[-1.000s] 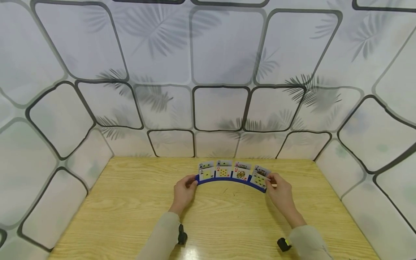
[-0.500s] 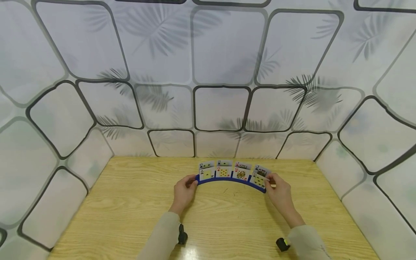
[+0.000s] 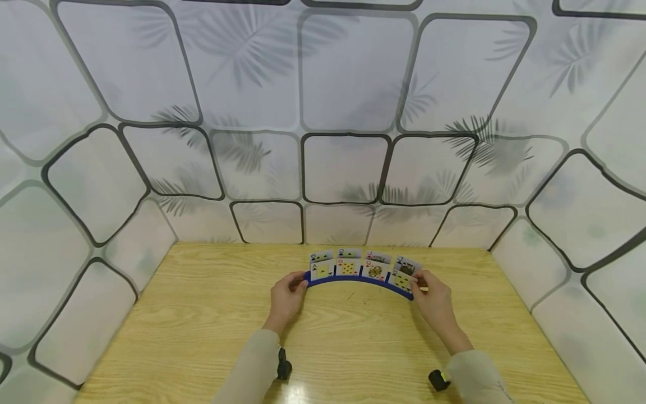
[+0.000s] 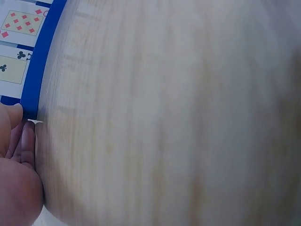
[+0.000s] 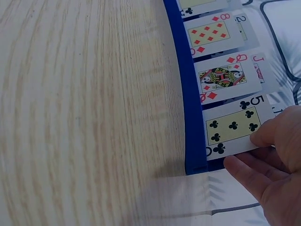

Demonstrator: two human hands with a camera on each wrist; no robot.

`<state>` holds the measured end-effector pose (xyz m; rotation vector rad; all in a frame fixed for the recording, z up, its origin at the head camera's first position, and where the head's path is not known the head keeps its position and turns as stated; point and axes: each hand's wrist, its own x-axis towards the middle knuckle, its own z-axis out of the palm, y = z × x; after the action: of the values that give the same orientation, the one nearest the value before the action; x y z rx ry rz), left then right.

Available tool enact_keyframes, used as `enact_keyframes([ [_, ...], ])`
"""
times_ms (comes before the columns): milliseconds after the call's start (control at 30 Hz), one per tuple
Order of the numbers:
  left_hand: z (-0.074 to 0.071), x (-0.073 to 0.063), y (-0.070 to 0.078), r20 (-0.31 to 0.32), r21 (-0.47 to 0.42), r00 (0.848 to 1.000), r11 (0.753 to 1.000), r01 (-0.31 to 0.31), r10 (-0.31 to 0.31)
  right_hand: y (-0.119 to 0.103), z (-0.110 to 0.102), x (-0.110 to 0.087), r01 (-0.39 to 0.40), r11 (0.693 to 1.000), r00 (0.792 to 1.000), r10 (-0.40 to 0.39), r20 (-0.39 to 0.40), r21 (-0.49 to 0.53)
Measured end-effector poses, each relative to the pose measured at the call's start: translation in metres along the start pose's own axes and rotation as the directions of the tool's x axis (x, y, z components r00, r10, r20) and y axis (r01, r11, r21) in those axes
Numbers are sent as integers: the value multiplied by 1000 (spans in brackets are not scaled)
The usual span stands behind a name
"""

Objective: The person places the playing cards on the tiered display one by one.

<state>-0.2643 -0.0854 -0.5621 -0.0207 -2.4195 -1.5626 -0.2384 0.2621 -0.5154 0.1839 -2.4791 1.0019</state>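
Observation:
A curved blue card holder stands near the table's far side with two rows of playing cards. My left hand grips its left end, thumb on the front. At the other end, my right hand pinches the lower right part of the five of clubs, which sits in the front slot. Along the front row are also an ace of clubs, an eight of diamonds and a queen of diamonds. Back-row cards, such as a black jack, are partly covered.
The light wood table extends in front of the holder. Patterned wall panels rise behind it and on both sides. A black wrist device shows beside the left sleeve, another beside the right sleeve.
My right hand has shifted very slightly left at the five of clubs. The left hand and the holder keep their places.

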Motion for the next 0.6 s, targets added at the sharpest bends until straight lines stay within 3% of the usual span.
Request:
enact_keyframes([
  [367, 1, 1, 1, 8, 0, 1000, 1000, -6, 6, -1, -8, 0, -39, 999, 999, 39, 2, 2],
  [600, 0, 2, 0, 17, -13, 999, 999, 41, -41, 0, -13, -1, -42, 999, 999, 42, -5, -17],
])
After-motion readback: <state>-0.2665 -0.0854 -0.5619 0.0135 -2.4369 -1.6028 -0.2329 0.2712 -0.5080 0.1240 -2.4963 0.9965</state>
